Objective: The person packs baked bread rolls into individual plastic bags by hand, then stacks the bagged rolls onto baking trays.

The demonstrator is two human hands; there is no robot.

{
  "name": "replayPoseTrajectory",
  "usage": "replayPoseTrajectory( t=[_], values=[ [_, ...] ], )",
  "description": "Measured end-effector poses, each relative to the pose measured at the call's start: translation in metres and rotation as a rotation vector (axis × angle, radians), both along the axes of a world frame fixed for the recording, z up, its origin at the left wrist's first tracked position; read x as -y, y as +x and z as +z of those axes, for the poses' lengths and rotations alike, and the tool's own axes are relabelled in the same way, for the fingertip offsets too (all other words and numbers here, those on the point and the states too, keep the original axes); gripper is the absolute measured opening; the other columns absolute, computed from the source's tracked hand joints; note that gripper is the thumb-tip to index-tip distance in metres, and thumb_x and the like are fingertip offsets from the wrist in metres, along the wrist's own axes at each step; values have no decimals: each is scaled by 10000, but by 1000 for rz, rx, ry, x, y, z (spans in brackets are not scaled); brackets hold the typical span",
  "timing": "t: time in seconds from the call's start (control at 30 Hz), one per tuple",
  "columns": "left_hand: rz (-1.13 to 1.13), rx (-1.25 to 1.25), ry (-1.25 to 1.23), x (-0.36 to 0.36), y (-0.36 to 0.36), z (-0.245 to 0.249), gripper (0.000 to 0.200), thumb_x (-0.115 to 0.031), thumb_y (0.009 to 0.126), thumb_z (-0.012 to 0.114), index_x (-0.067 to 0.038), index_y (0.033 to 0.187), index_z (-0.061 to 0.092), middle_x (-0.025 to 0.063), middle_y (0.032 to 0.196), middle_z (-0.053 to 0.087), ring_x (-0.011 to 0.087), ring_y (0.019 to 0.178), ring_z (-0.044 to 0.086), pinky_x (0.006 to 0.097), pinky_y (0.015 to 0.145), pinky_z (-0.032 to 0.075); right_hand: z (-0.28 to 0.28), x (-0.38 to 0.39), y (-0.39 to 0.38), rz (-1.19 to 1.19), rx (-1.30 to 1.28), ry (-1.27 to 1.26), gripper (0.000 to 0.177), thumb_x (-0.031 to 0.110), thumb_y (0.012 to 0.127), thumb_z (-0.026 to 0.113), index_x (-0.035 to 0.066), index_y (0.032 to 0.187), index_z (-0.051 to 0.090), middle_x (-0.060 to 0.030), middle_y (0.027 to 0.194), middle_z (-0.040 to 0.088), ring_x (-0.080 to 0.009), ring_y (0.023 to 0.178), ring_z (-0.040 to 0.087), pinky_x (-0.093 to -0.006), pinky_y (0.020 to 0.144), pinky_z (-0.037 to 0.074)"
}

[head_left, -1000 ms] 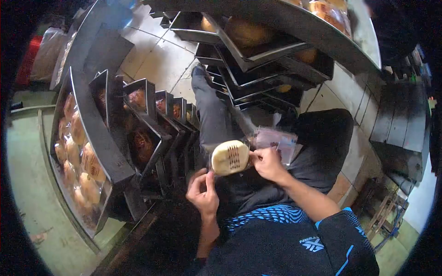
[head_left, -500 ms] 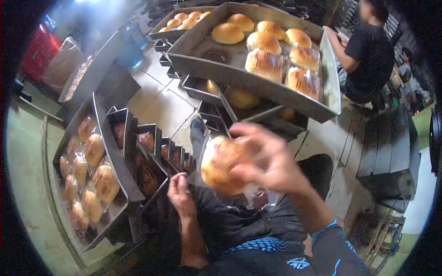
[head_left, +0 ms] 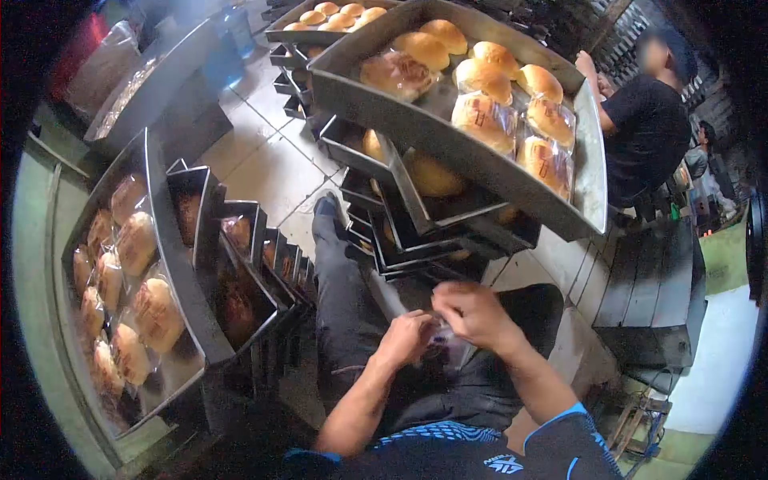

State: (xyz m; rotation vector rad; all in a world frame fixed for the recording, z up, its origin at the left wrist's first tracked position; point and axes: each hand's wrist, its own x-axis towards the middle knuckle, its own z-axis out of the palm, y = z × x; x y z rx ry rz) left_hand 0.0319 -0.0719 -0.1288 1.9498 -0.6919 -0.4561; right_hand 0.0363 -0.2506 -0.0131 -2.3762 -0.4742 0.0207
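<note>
Clear plastic (head_left: 445, 334) partly hidden by right hand (head_left: 474, 314), itself blurred; left hand (head_left: 408, 336): fingertips obscured, grip undetermined.

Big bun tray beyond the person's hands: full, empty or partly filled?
Partly filled. Several buns sit in the tray, some in clear wrap, and bare metal shows between them and along the right side.

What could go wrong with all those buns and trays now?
Maybe three things:

The clear plastic at the left hand and right hand looks thin, so it might slip or rip.

A leg stretches between the left tray stack and the front tray stack, so a bump could shake them.

The bare bun has no wrapper, unlike the wrapped bun nearby, so it could get dirty more easily.
</note>
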Motion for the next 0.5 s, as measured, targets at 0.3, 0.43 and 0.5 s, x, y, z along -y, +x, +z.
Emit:
replayPoseTrajectory(
  t=[0.3, 0.43, 0.5],
  values=[
    [149, -201, -38, 23, -14, 25, 284, -327, 885, 741, -64, 990, 758, 149, 777, 680, 248, 731, 687, 362, 679, 539, -102, 31, -89, -379, 285, -43, 114, 93, 912, 642, 72, 996, 715, -171, 869, 683, -342, 770, 676, -386, 694, 526],
    [-11, -41, -253, 8, 1, 7, 263, -214, 848, 800, -60, 1048, 727, 99, 979, 701, 208, 953, 674, 341, 901, 524, 1, 42, -79, -758, 396, 289, 132, 34, 865, 695, 20, 989, 737, -140, 819, 702, -276, 680, 675, -354, 620, 525],
    [199, -468, -688, 14, 6, 11, 173, -174, 952, 695, -47, 1069, 697, 38, 976, 685, 154, 901, 654, 299, 804, 532, 23, 47, -78, -830, 339, 496, 111, 15, 859, 719, 22, 967, 743, -130, 805, 708, -219, 668, 669, -313, 604, 516]
  ],
)
